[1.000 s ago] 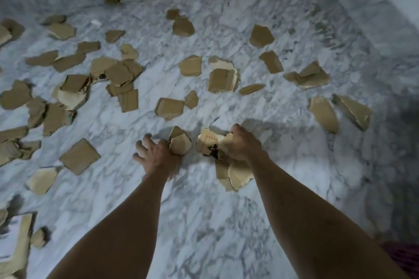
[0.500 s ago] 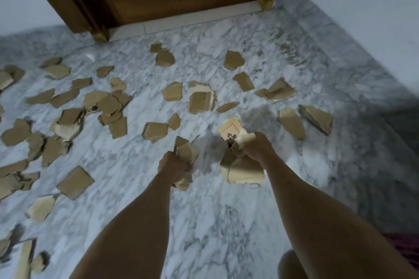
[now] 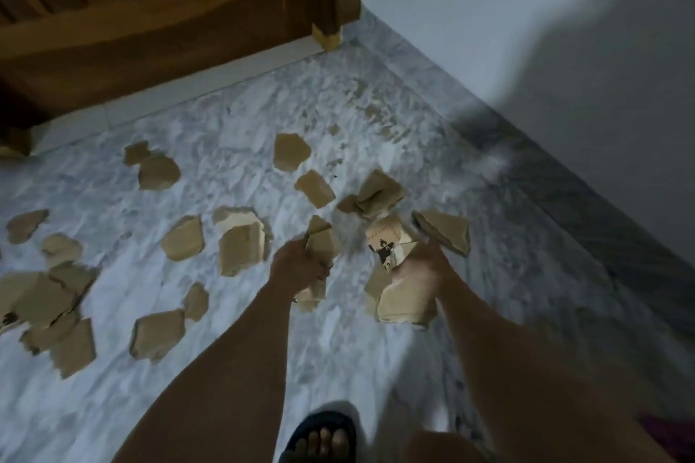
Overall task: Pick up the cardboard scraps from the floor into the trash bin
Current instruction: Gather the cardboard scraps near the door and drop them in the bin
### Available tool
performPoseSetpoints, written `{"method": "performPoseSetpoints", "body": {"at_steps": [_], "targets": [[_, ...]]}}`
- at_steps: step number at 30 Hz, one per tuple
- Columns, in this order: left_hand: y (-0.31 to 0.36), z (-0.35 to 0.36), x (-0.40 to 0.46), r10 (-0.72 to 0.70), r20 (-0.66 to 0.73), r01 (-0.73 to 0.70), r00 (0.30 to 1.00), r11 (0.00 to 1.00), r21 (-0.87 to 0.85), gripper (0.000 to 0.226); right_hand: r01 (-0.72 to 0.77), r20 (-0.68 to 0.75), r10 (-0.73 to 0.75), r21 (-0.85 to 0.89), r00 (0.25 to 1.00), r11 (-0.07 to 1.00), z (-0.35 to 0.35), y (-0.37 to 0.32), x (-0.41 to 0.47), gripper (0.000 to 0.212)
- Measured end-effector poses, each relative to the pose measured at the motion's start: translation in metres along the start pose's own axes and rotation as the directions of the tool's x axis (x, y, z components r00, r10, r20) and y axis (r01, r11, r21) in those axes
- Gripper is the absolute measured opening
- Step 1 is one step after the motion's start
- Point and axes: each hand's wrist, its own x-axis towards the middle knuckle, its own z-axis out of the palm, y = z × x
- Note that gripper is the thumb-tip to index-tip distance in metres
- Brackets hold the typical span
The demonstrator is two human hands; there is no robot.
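My left hand (image 3: 297, 269) grips a small bunch of brown cardboard scraps (image 3: 321, 242), raised above the marble floor. My right hand (image 3: 421, 269) grips a bigger bundle of scraps (image 3: 398, 306); one of its pieces carries a black print (image 3: 383, 248). Several loose scraps lie on the floor, among them a folded one (image 3: 240, 248), one near the door (image 3: 289, 150) and a cluster at the left (image 3: 56, 297). No trash bin is in view.
A wooden door (image 3: 150, 22) closes off the far side, and a grey wall (image 3: 526, 68) runs along the right with a dark shadow on it. My foot in a dark sandal (image 3: 323, 436) stands on the marble floor (image 3: 225, 368) at the bottom.
Both hands rose from the floor with their scraps. The view lifted and swung right, so the door and the right wall now fill more of the frame, and my foot came into view.
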Motion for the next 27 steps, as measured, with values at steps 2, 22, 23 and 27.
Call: {"method": "performPoseSetpoints", "body": {"at_steps": [2,22,23,27], "targets": [[0.009,0.015,0.025,0.012,0.026,-0.011,1.000,1.000,-0.016,0.032,-0.035,0.007,0.035,-0.023,0.999,0.999,-0.001,-0.005,0.011,0.070],[0.137,0.074,0.175,0.187,0.209,-0.256,0.960,0.890,0.377,0.072,0.016,0.047,-0.007,-0.191,0.999,0.981,-0.071,0.000,0.069,0.066],[0.133,0.081,0.174,0.222,0.185,-0.275,0.957,0.896,0.349,0.062,0.032,0.019,-0.028,-0.194,0.999,0.980,-0.081,0.001,0.076,0.066],[0.123,0.098,0.168,0.274,0.075,-0.279,0.959,0.861,0.426,0.072,-0.023,0.065,0.040,-0.238,0.997,0.971,-0.094,0.000,0.103,0.099]]}}
